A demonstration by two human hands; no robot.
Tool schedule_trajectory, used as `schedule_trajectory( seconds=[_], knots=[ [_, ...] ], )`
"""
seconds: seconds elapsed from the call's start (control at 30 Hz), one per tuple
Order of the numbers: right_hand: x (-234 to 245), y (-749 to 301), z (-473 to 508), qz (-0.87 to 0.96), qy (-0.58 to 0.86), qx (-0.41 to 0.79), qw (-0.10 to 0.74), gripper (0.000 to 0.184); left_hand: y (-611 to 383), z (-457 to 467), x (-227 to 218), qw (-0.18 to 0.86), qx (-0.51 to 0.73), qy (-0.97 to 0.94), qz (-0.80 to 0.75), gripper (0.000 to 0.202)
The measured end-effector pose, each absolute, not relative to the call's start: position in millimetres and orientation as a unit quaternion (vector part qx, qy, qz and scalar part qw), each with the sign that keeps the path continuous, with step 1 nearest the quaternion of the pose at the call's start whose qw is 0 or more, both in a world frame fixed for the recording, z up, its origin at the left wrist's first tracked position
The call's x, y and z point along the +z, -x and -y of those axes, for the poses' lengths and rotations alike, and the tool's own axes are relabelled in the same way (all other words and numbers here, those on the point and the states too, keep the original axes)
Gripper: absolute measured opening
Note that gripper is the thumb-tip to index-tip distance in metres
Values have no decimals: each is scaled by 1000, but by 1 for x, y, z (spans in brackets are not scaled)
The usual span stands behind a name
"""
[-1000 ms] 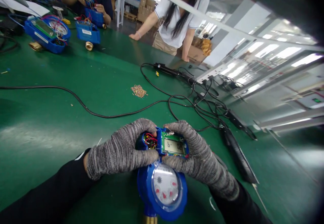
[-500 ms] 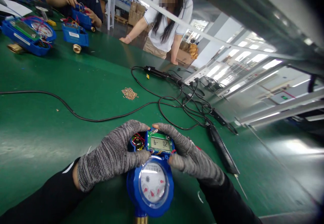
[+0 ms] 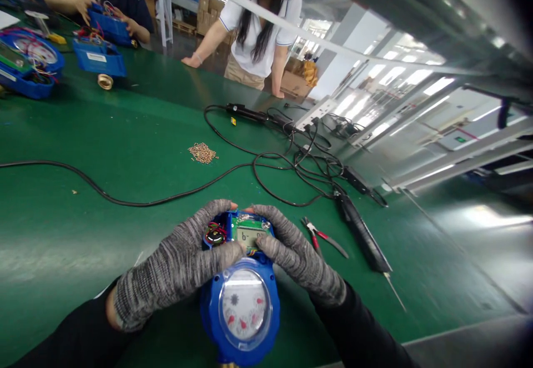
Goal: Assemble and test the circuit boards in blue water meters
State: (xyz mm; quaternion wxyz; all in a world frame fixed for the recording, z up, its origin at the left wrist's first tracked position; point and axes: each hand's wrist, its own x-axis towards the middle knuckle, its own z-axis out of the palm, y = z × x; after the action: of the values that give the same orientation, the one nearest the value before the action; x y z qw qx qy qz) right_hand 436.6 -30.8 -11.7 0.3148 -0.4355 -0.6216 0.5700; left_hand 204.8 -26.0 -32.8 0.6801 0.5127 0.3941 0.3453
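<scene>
A blue water meter (image 3: 208, 301) stands in front of me, its round dial with red pointers facing up. At its far end a green circuit board with a small display (image 3: 246, 237) sits in an opened housing, beside coiled wires and a round black part (image 3: 215, 237). My left hand (image 3: 179, 260), in a grey knitted glove with bare fingertips, is closed around the housing's left side, thumb at the display's lower left. From the right, my right hand (image 3: 297, 251), gloved alike, grips the housing with its thumb over the display's right part.
Red-handled cutters (image 3: 322, 237) lie right of the meter, near a black soldering iron (image 3: 362, 232). Black cables (image 3: 287, 160) tangle by a power strip (image 3: 314, 114). Small brass screws (image 3: 202, 152) are heaped ahead. Blue meters (image 3: 100, 57) stand far left; two people are across the table.
My right thumb has moved from the housing's near edge onto the display, covering part of its digits. The view has shifted, and the cutters beside my right hand now show.
</scene>
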Motion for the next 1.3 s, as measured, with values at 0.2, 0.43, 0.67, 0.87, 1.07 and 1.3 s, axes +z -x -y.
schedule_trajectory(
  seconds=[0.2, 0.43, 0.67, 0.87, 1.07, 1.3],
  knots=[
    [-17, -438, 35, 587, 462, 580, 325, 48, -210, 29, -29, 736, 345, -441, -380, 58],
    [-17, -425, 40, 446, 359, 757, 316, 57, -216, 34, -27, 751, 379, -387, -379, 59],
    [-12, -427, 46, 397, 355, 773, 345, 58, -227, 36, -31, 739, 401, -347, -415, 69],
    [-11, -424, 45, 398, 376, 759, 352, 58, -228, 37, -32, 739, 410, -350, -404, 62],
    [-26, -417, 51, 391, 373, 742, 397, 56, -227, 44, -33, 754, 437, -320, -372, 60],
    [-17, -403, 75, 420, 397, 686, 441, 74, -218, 75, -24, 762, 437, -290, -379, 79]
  ],
)
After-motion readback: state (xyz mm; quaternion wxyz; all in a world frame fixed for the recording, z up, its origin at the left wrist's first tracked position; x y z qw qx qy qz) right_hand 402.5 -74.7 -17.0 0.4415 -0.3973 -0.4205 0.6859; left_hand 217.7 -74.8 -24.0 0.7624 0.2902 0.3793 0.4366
